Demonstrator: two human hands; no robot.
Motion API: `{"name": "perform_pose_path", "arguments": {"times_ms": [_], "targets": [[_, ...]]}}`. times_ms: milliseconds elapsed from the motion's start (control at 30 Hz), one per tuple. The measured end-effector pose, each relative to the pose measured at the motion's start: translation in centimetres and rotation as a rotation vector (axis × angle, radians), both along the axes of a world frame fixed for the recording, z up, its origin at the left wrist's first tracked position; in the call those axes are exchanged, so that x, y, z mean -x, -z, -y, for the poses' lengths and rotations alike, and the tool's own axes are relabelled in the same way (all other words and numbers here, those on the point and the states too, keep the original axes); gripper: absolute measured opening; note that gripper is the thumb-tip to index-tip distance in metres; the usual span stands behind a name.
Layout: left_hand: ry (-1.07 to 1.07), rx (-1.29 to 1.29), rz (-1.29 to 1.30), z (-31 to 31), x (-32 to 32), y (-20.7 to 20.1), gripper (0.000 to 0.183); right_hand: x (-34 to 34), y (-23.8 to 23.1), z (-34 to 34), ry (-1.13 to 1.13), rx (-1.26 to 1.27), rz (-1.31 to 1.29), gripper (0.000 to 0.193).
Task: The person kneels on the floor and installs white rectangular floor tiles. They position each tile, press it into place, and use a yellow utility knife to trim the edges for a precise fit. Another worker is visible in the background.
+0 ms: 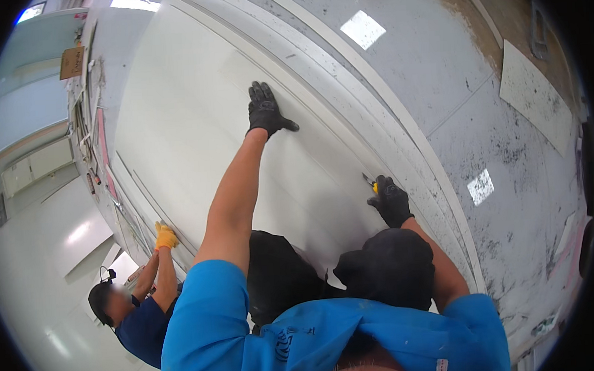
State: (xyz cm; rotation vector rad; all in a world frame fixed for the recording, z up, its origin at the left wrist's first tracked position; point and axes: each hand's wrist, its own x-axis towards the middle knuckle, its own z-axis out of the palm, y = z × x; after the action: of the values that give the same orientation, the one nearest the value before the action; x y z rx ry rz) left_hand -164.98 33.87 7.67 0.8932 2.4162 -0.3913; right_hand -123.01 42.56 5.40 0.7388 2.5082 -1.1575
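Observation:
A large white panel spreads out under me, and my dark-clad knees rest on or just over it. My left hand, in a black glove, lies flat on the panel with its fingers stretched forward and the thumb out to the right. Near the panel's right edge, my right hand, also black-gloved, is closed around a yellow utility knife. The knife's blade end points up and left, just above or touching the white surface; I cannot tell which.
At the left, a co-worker in a cap and yellow gloves holds the panel's left side. Long white strips run along its right edge. A loose board lies on the stained grey floor. Scraps and a cardboard box sit far left.

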Motion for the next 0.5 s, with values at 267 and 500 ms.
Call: {"name": "perform_pose_path", "arguments": {"times_ms": [267,500], "targets": [[0.445,0.356,0.031,5.5,6.6,-4.4,0.124,1.7,1.9,2.1,0.107,-0.238,-0.173,0.054],[0.607,0.100,0.016,5.4,8.2,-6.6,0.123,1.5,-0.9,0.0,0.132,-0.118,-0.009,0.052]]}}
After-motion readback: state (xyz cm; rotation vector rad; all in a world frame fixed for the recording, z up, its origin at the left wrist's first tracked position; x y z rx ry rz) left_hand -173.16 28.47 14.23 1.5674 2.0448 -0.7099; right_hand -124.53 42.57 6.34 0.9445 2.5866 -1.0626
